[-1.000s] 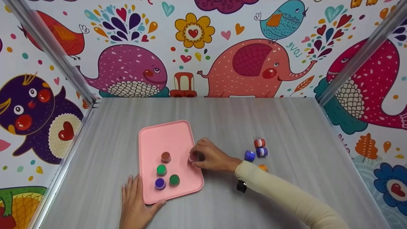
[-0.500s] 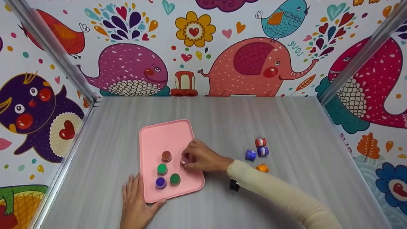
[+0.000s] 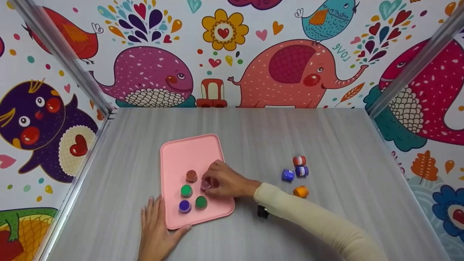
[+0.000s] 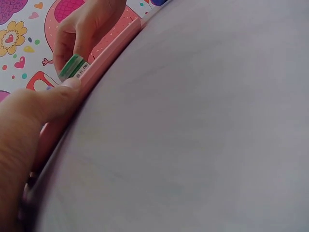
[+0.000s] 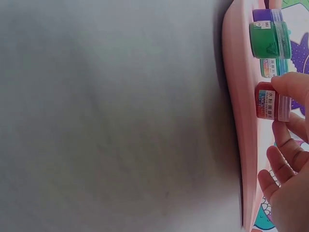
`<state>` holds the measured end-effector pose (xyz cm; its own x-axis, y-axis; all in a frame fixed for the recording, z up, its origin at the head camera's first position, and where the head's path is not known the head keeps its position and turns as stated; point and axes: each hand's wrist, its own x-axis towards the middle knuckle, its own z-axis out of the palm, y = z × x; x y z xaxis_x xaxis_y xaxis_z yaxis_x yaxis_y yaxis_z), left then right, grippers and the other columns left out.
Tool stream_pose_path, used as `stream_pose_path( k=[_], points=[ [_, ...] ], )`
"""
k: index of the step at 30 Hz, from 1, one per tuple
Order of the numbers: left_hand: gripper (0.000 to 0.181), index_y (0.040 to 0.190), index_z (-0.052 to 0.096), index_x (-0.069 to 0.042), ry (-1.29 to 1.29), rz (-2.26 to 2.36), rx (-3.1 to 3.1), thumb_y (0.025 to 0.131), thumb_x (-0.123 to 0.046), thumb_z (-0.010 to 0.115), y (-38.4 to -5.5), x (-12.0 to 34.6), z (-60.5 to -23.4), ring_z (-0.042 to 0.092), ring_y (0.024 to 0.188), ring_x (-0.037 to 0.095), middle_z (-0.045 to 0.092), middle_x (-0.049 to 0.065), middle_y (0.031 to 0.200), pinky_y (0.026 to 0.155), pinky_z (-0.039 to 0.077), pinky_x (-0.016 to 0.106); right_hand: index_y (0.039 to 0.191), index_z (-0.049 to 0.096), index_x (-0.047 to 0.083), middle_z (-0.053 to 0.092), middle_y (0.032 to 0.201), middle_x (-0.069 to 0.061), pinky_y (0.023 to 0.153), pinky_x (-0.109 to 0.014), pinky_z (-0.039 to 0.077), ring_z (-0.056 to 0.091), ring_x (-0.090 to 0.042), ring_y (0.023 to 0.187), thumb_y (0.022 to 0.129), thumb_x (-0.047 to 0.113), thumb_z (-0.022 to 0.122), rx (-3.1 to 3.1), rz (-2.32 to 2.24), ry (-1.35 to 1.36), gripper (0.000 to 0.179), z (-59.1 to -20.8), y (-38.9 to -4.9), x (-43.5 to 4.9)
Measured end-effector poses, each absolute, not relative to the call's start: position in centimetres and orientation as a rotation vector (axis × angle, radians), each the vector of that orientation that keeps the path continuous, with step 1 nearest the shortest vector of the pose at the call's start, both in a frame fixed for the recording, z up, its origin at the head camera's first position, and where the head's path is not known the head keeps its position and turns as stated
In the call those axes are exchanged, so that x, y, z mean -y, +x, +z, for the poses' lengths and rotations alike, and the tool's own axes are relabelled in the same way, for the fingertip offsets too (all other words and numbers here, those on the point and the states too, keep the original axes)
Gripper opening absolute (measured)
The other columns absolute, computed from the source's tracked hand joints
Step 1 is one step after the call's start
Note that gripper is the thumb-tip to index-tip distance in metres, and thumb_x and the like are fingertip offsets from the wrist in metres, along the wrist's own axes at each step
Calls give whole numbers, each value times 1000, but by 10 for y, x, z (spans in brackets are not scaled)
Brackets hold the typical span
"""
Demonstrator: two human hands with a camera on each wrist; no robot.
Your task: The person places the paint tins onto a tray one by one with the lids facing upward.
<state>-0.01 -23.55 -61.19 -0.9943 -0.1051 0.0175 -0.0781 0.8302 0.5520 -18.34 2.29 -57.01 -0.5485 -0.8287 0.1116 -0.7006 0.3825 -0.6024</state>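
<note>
My right hand [image 3: 225,181] pinches a small dark red paint jar [image 5: 267,101] by its clear lid between thumb and fingers, upright over the pink tray [image 3: 192,145]. Standing on the tray beside it are a brown paint jar [image 3: 191,176], a light green jar [image 3: 186,190], a dark green jar [image 3: 201,202] and a purple jar [image 3: 185,206]. My left hand [image 3: 156,230] lies at the tray's near left corner, fingers straight along its side. In the left wrist view its thumb [image 4: 58,101] rests on the tray's rim.
Right of the tray, on the grey table [image 3: 261,137], an orange jar [image 3: 301,191], a blue jar [image 3: 288,175], a dark blue jar [image 3: 302,171] and a red jar [image 3: 299,160] lie on their sides. Patterned walls [image 3: 217,65] with metal posts border the table.
My right hand has carried the dark red paint jar leftward from the tray's right edge to beside the other jars. The left hand keeps its place at the tray; the view has shifted slightly.
</note>
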Motion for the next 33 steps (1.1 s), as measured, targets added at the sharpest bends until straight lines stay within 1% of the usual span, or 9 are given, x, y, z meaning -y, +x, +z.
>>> stream_pose_path(
  k=[4,11,15,19,22,26,30,33],
  points=[
    [135,171,23,6,149,-899,2955,83,-75,84,-1,235,-613,10,165,55,22,33,177,134,-10,63,126,78,14,66,110,3,97,-27,44,51,-13,112,101,30,82,-2430,-903,-1373,30,-568,-182,-20],
    [138,172,20,6,159,-919,2997,83,-80,81,-3,235,-612,5,166,55,18,32,179,133,-14,62,129,77,14,67,116,3,98,-25,46,51,-13,115,101,28,82,-2430,-881,-1350,32,-567,-180,-23],
    [138,171,20,7,158,-902,3007,82,-80,81,-3,236,-612,5,166,55,18,32,179,133,-14,63,133,76,11,70,122,-1,101,-28,47,52,-16,119,100,24,83,-2435,-913,-1341,36,-563,-181,-33],
    [139,171,18,7,164,-890,3012,82,-80,80,-1,236,-611,4,166,55,18,33,178,132,-15,63,134,75,7,71,126,-6,100,-32,49,51,-19,121,100,20,83,-2439,-966,-1312,37,-558,-184,-49],
    [140,171,18,7,173,-879,3007,82,-81,80,0,237,-611,5,166,55,19,33,178,132,-16,63,132,75,4,71,125,-9,102,-35,50,51,-20,122,100,20,83,-2446,-1005,-1304,37,-556,-187,-62],
    [140,172,20,5,182,-867,2991,80,-83,80,0,237,-611,8,166,55,21,32,178,132,-16,63,128,76,3,72,122,-11,104,-41,51,54,-23,122,98,18,86,-2471,-1041,-1358,35,-554,-189,-80],
    [144,173,18,3,191,-871,3012,78,-87,77,-2,236,-611,6,166,54,19,31,179,131,-18,61,124,77,2,73,121,-11,103,-44,53,57,-24,118,95,17,89,-2515,-1056,-1410,35,-553,-190,-103],
    [145,173,17,3,198,-878,3026,77,-88,77,-3,237,-609,4,167,54,17,31,179,131,-19,61,124,76,-1,73,120,-12,103,-45,53,59,-26,118,94,16,90,-2550,-1048,-1397,36,-550,-191,-121]
  ],
)
